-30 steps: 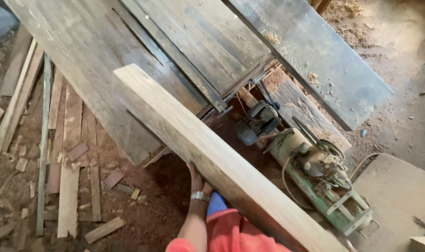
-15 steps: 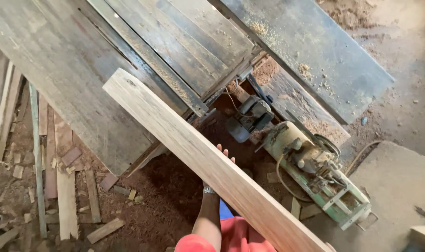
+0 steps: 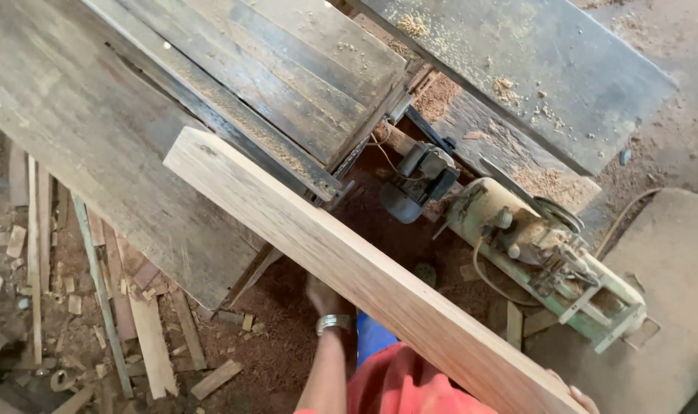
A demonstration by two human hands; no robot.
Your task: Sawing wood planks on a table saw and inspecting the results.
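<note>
Head view, looking down: a long pale wooden plank (image 3: 349, 268) runs diagonally from the upper left of centre to the lower right edge, its far end lying over a worn grey workbench top (image 3: 73, 146). The left hand (image 3: 322, 295), a metal watch at its wrist, reaches up beneath the plank near its middle, fingers hidden under the wood, so its grip cannot be told. At the lower right corner only the fingertips of the right hand (image 3: 575, 395) show at the plank's near end; it seems to grip there, and is the nearer hand to that end. The hands are well apart along the plank's long axis. Right of centre sits a green motor (image 3: 533, 245); offcuts (image 3: 149, 337) and sawdust litter the lower left; no packages, labels or signs visible.
</note>
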